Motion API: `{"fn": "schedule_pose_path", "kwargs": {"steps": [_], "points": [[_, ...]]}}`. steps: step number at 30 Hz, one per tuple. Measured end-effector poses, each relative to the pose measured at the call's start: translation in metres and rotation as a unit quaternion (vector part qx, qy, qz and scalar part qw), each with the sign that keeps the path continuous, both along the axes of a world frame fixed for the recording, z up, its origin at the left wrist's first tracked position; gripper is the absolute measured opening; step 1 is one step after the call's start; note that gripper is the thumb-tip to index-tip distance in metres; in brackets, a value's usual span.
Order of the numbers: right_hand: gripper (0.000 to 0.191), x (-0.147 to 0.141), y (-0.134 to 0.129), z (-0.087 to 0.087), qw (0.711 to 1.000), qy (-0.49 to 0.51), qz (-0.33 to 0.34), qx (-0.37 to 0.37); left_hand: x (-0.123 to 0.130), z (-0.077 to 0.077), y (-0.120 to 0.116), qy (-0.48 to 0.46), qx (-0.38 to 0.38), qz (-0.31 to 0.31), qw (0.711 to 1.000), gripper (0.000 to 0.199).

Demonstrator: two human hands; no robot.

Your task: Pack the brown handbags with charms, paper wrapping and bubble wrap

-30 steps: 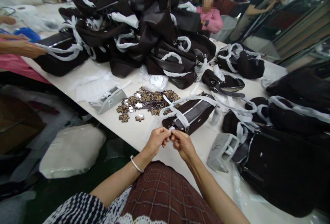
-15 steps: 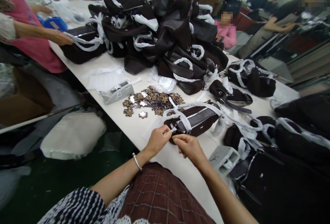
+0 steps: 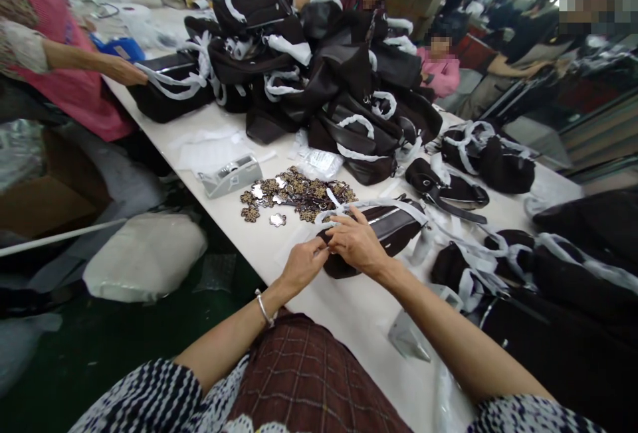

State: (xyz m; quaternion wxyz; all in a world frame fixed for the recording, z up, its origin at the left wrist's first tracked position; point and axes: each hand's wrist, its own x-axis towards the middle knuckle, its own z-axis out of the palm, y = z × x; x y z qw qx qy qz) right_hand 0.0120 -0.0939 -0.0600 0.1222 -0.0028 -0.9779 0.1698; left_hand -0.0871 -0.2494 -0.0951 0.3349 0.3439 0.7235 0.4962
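A dark handbag (image 3: 401,232) with white-wrapped handles lies on the table in front of me. At its near left end my left hand (image 3: 305,264) is closed in a pinch; what sits between the fingertips is hidden. My right hand (image 3: 357,242) reaches over the same end, thumb and forefinger pressed together close to the left fingertips, the other fingers raised across the wrapped handle. Whatever the right fingertips grip is too small to make out. Just beyond the bag is a heap of flower-shaped charms (image 3: 294,188), patterned brown and gold, several showing silvery backs.
A grey tape dispenser (image 3: 233,176) stands left of the charms; another (image 3: 411,335) is partly behind my right forearm. A pile of dark bags (image 3: 343,68) fills the far table. At left, a co-worker's hand (image 3: 127,72) touches a bag. More bags (image 3: 588,254) lie at right.
My right hand has moved up and over the bag's end, its fingers lifting across the handle. The left hand stays pinched there, shifted slightly left. The view has tilted a little.
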Motion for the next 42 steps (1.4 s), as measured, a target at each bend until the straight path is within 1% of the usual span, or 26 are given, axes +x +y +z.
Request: {"fn": "schedule_pose_path", "kwargs": {"steps": [2, 4, 6, 9, 11, 13, 15, 16, 17, 18, 20, 21, 23, 25, 26, 27, 28, 31, 33, 35, 36, 37, 38, 39, 40, 42], "points": [[0.022, 0.011, -0.007, -0.003, 0.999, 0.046, 0.001, 0.018, -0.004, 0.002, 0.004, -0.17, -0.026, 0.007, 0.985, 0.016], [0.024, 0.022, -0.018, -0.011, 0.997, 0.073, -0.02, 0.034, -0.007, 0.002, 0.009, -0.326, -0.04, 0.022, 0.944, 0.018], [0.028, 0.032, -0.033, -0.023, 0.993, 0.082, -0.064, 0.054, -0.009, -0.001, 0.013, -0.41, -0.042, 0.03, 0.91, 0.018], [0.044, 0.046, -0.058, -0.041, 0.986, 0.069, -0.137, 0.072, -0.01, -0.005, 0.016, -0.45, -0.051, 0.011, 0.891, 0.02], [0.051, 0.055, -0.072, -0.044, 0.984, 0.064, -0.156, 0.052, -0.011, -0.006, 0.015, -0.462, -0.053, 0.003, 0.885, 0.02], [0.044, 0.063, -0.081, -0.038, 0.982, 0.081, -0.172, -0.012, -0.01, -0.007, 0.012, -0.458, -0.047, 0.002, 0.888, 0.018], [0.03, 0.066, -0.088, -0.028, 0.954, 0.112, -0.236, -0.148, -0.009, -0.006, 0.008, -0.441, -0.033, 0.007, 0.897, 0.018], [0.025, 0.066, -0.091, -0.024, 0.918, 0.121, -0.287, -0.246, -0.007, -0.005, 0.006, -0.418, -0.023, 0.01, 0.908, 0.018], [0.027, 0.063, -0.093, -0.021, 0.865, 0.121, -0.335, -0.354, -0.006, -0.005, 0.005, -0.383, -0.012, 0.01, 0.924, 0.019], [0.033, 0.059, -0.095, -0.019, 0.799, 0.114, -0.371, -0.46, -0.005, -0.004, 0.003, -0.337, -0.004, 0.006, 0.941, 0.02], [0.045, 0.046, -0.099, -0.02, 0.665, 0.084, -0.391, -0.631, -0.001, -0.002, -0.001, -0.224, -0.001, -0.008, 0.975, 0.022], [0.047, 0.038, -0.1, -0.021, 0.612, 0.079, -0.382, -0.688, 0.001, -0.001, -0.002, -0.168, -0.003, -0.018, 0.986, 0.023], [0.043, 0.021, -0.101, -0.026, 0.523, 0.095, -0.371, -0.761, 0.004, 0.001, -0.005, -0.087, -0.005, -0.035, 0.996, 0.026], [0.037, 0.003, -0.1, -0.032, 0.442, 0.119, -0.391, -0.799, 0.007, 0.001, -0.005, -0.053, 0.002, -0.046, 0.997, 0.029], [0.036, -0.005, -0.099, -0.035, 0.411, 0.129, -0.406, -0.806, 0.007, 0.001, -0.005, -0.054, 0.005, -0.049, 0.997, 0.029], [0.037, -0.012, -0.098, -0.038, 0.392, 0.133, -0.417, -0.809, 0.008, 0.0, -0.004, -0.066, 0.005, -0.05, 0.997, 0.029], [0.038, -0.018, -0.097, -0.041, 0.387, 0.137, -0.421, -0.809, 0.007, -0.001, -0.003, -0.088, 0.005, -0.05, 0.995, 0.028], [0.044, -0.023, -0.095, -0.046, 0.412, 0.147, -0.366, -0.821, 0.003, -0.007, 0.002, -0.223, 0.007, -0.035, 0.974, 0.026], [0.045, -0.018, -0.095, -0.048, 0.409, 0.152, -0.307, -0.846, -0.001, -0.012, 0.004, -0.363, -0.003, -0.029, 0.931, 0.027], [0.048, -0.011, -0.094, -0.05, 0.385, 0.157, -0.256, -0.873, -0.005, -0.017, 0.006, -0.484, -0.019, -0.042, 0.874, 0.035], [0.049, -0.008, -0.094, -0.052, 0.373, 0.16, -0.244, -0.881, -0.006, -0.019, 0.006, -0.52, -0.026, -0.055, 0.852, 0.04], [0.05, -0.006, -0.094, -0.054, 0.367, 0.163, -0.244, -0.883, -0.007, -0.021, 0.006, -0.533, -0.033, -0.07, 0.843, 0.043], [0.049, -0.006, -0.094, -0.056, 0.366, 0.168, -0.252, -0.88, -0.008, -0.021, 0.005, -0.52, -0.04, -0.087, 0.849, 0.045], [0.047, -0.006, -0.094, -0.058, 0.368, 0.177, -0.267, -0.873, -0.009, -0.021, 0.002, -0.48, -0.056, -0.109, 0.869, 0.044], [0.043, -0.008, -0.095, -0.059, 0.37, 0.194, -0.283, -0.864, -0.009, -0.021, -0.001, -0.41, -0.075, -0.132, 0.9, 0.044], [0.036, -0.013, -0.097, -0.062, 0.362, 0.234, -0.301, -0.851, -0.012, -0.021, -0.011, -0.185, -0.107, -0.175, 0.961, 0.04]]}}
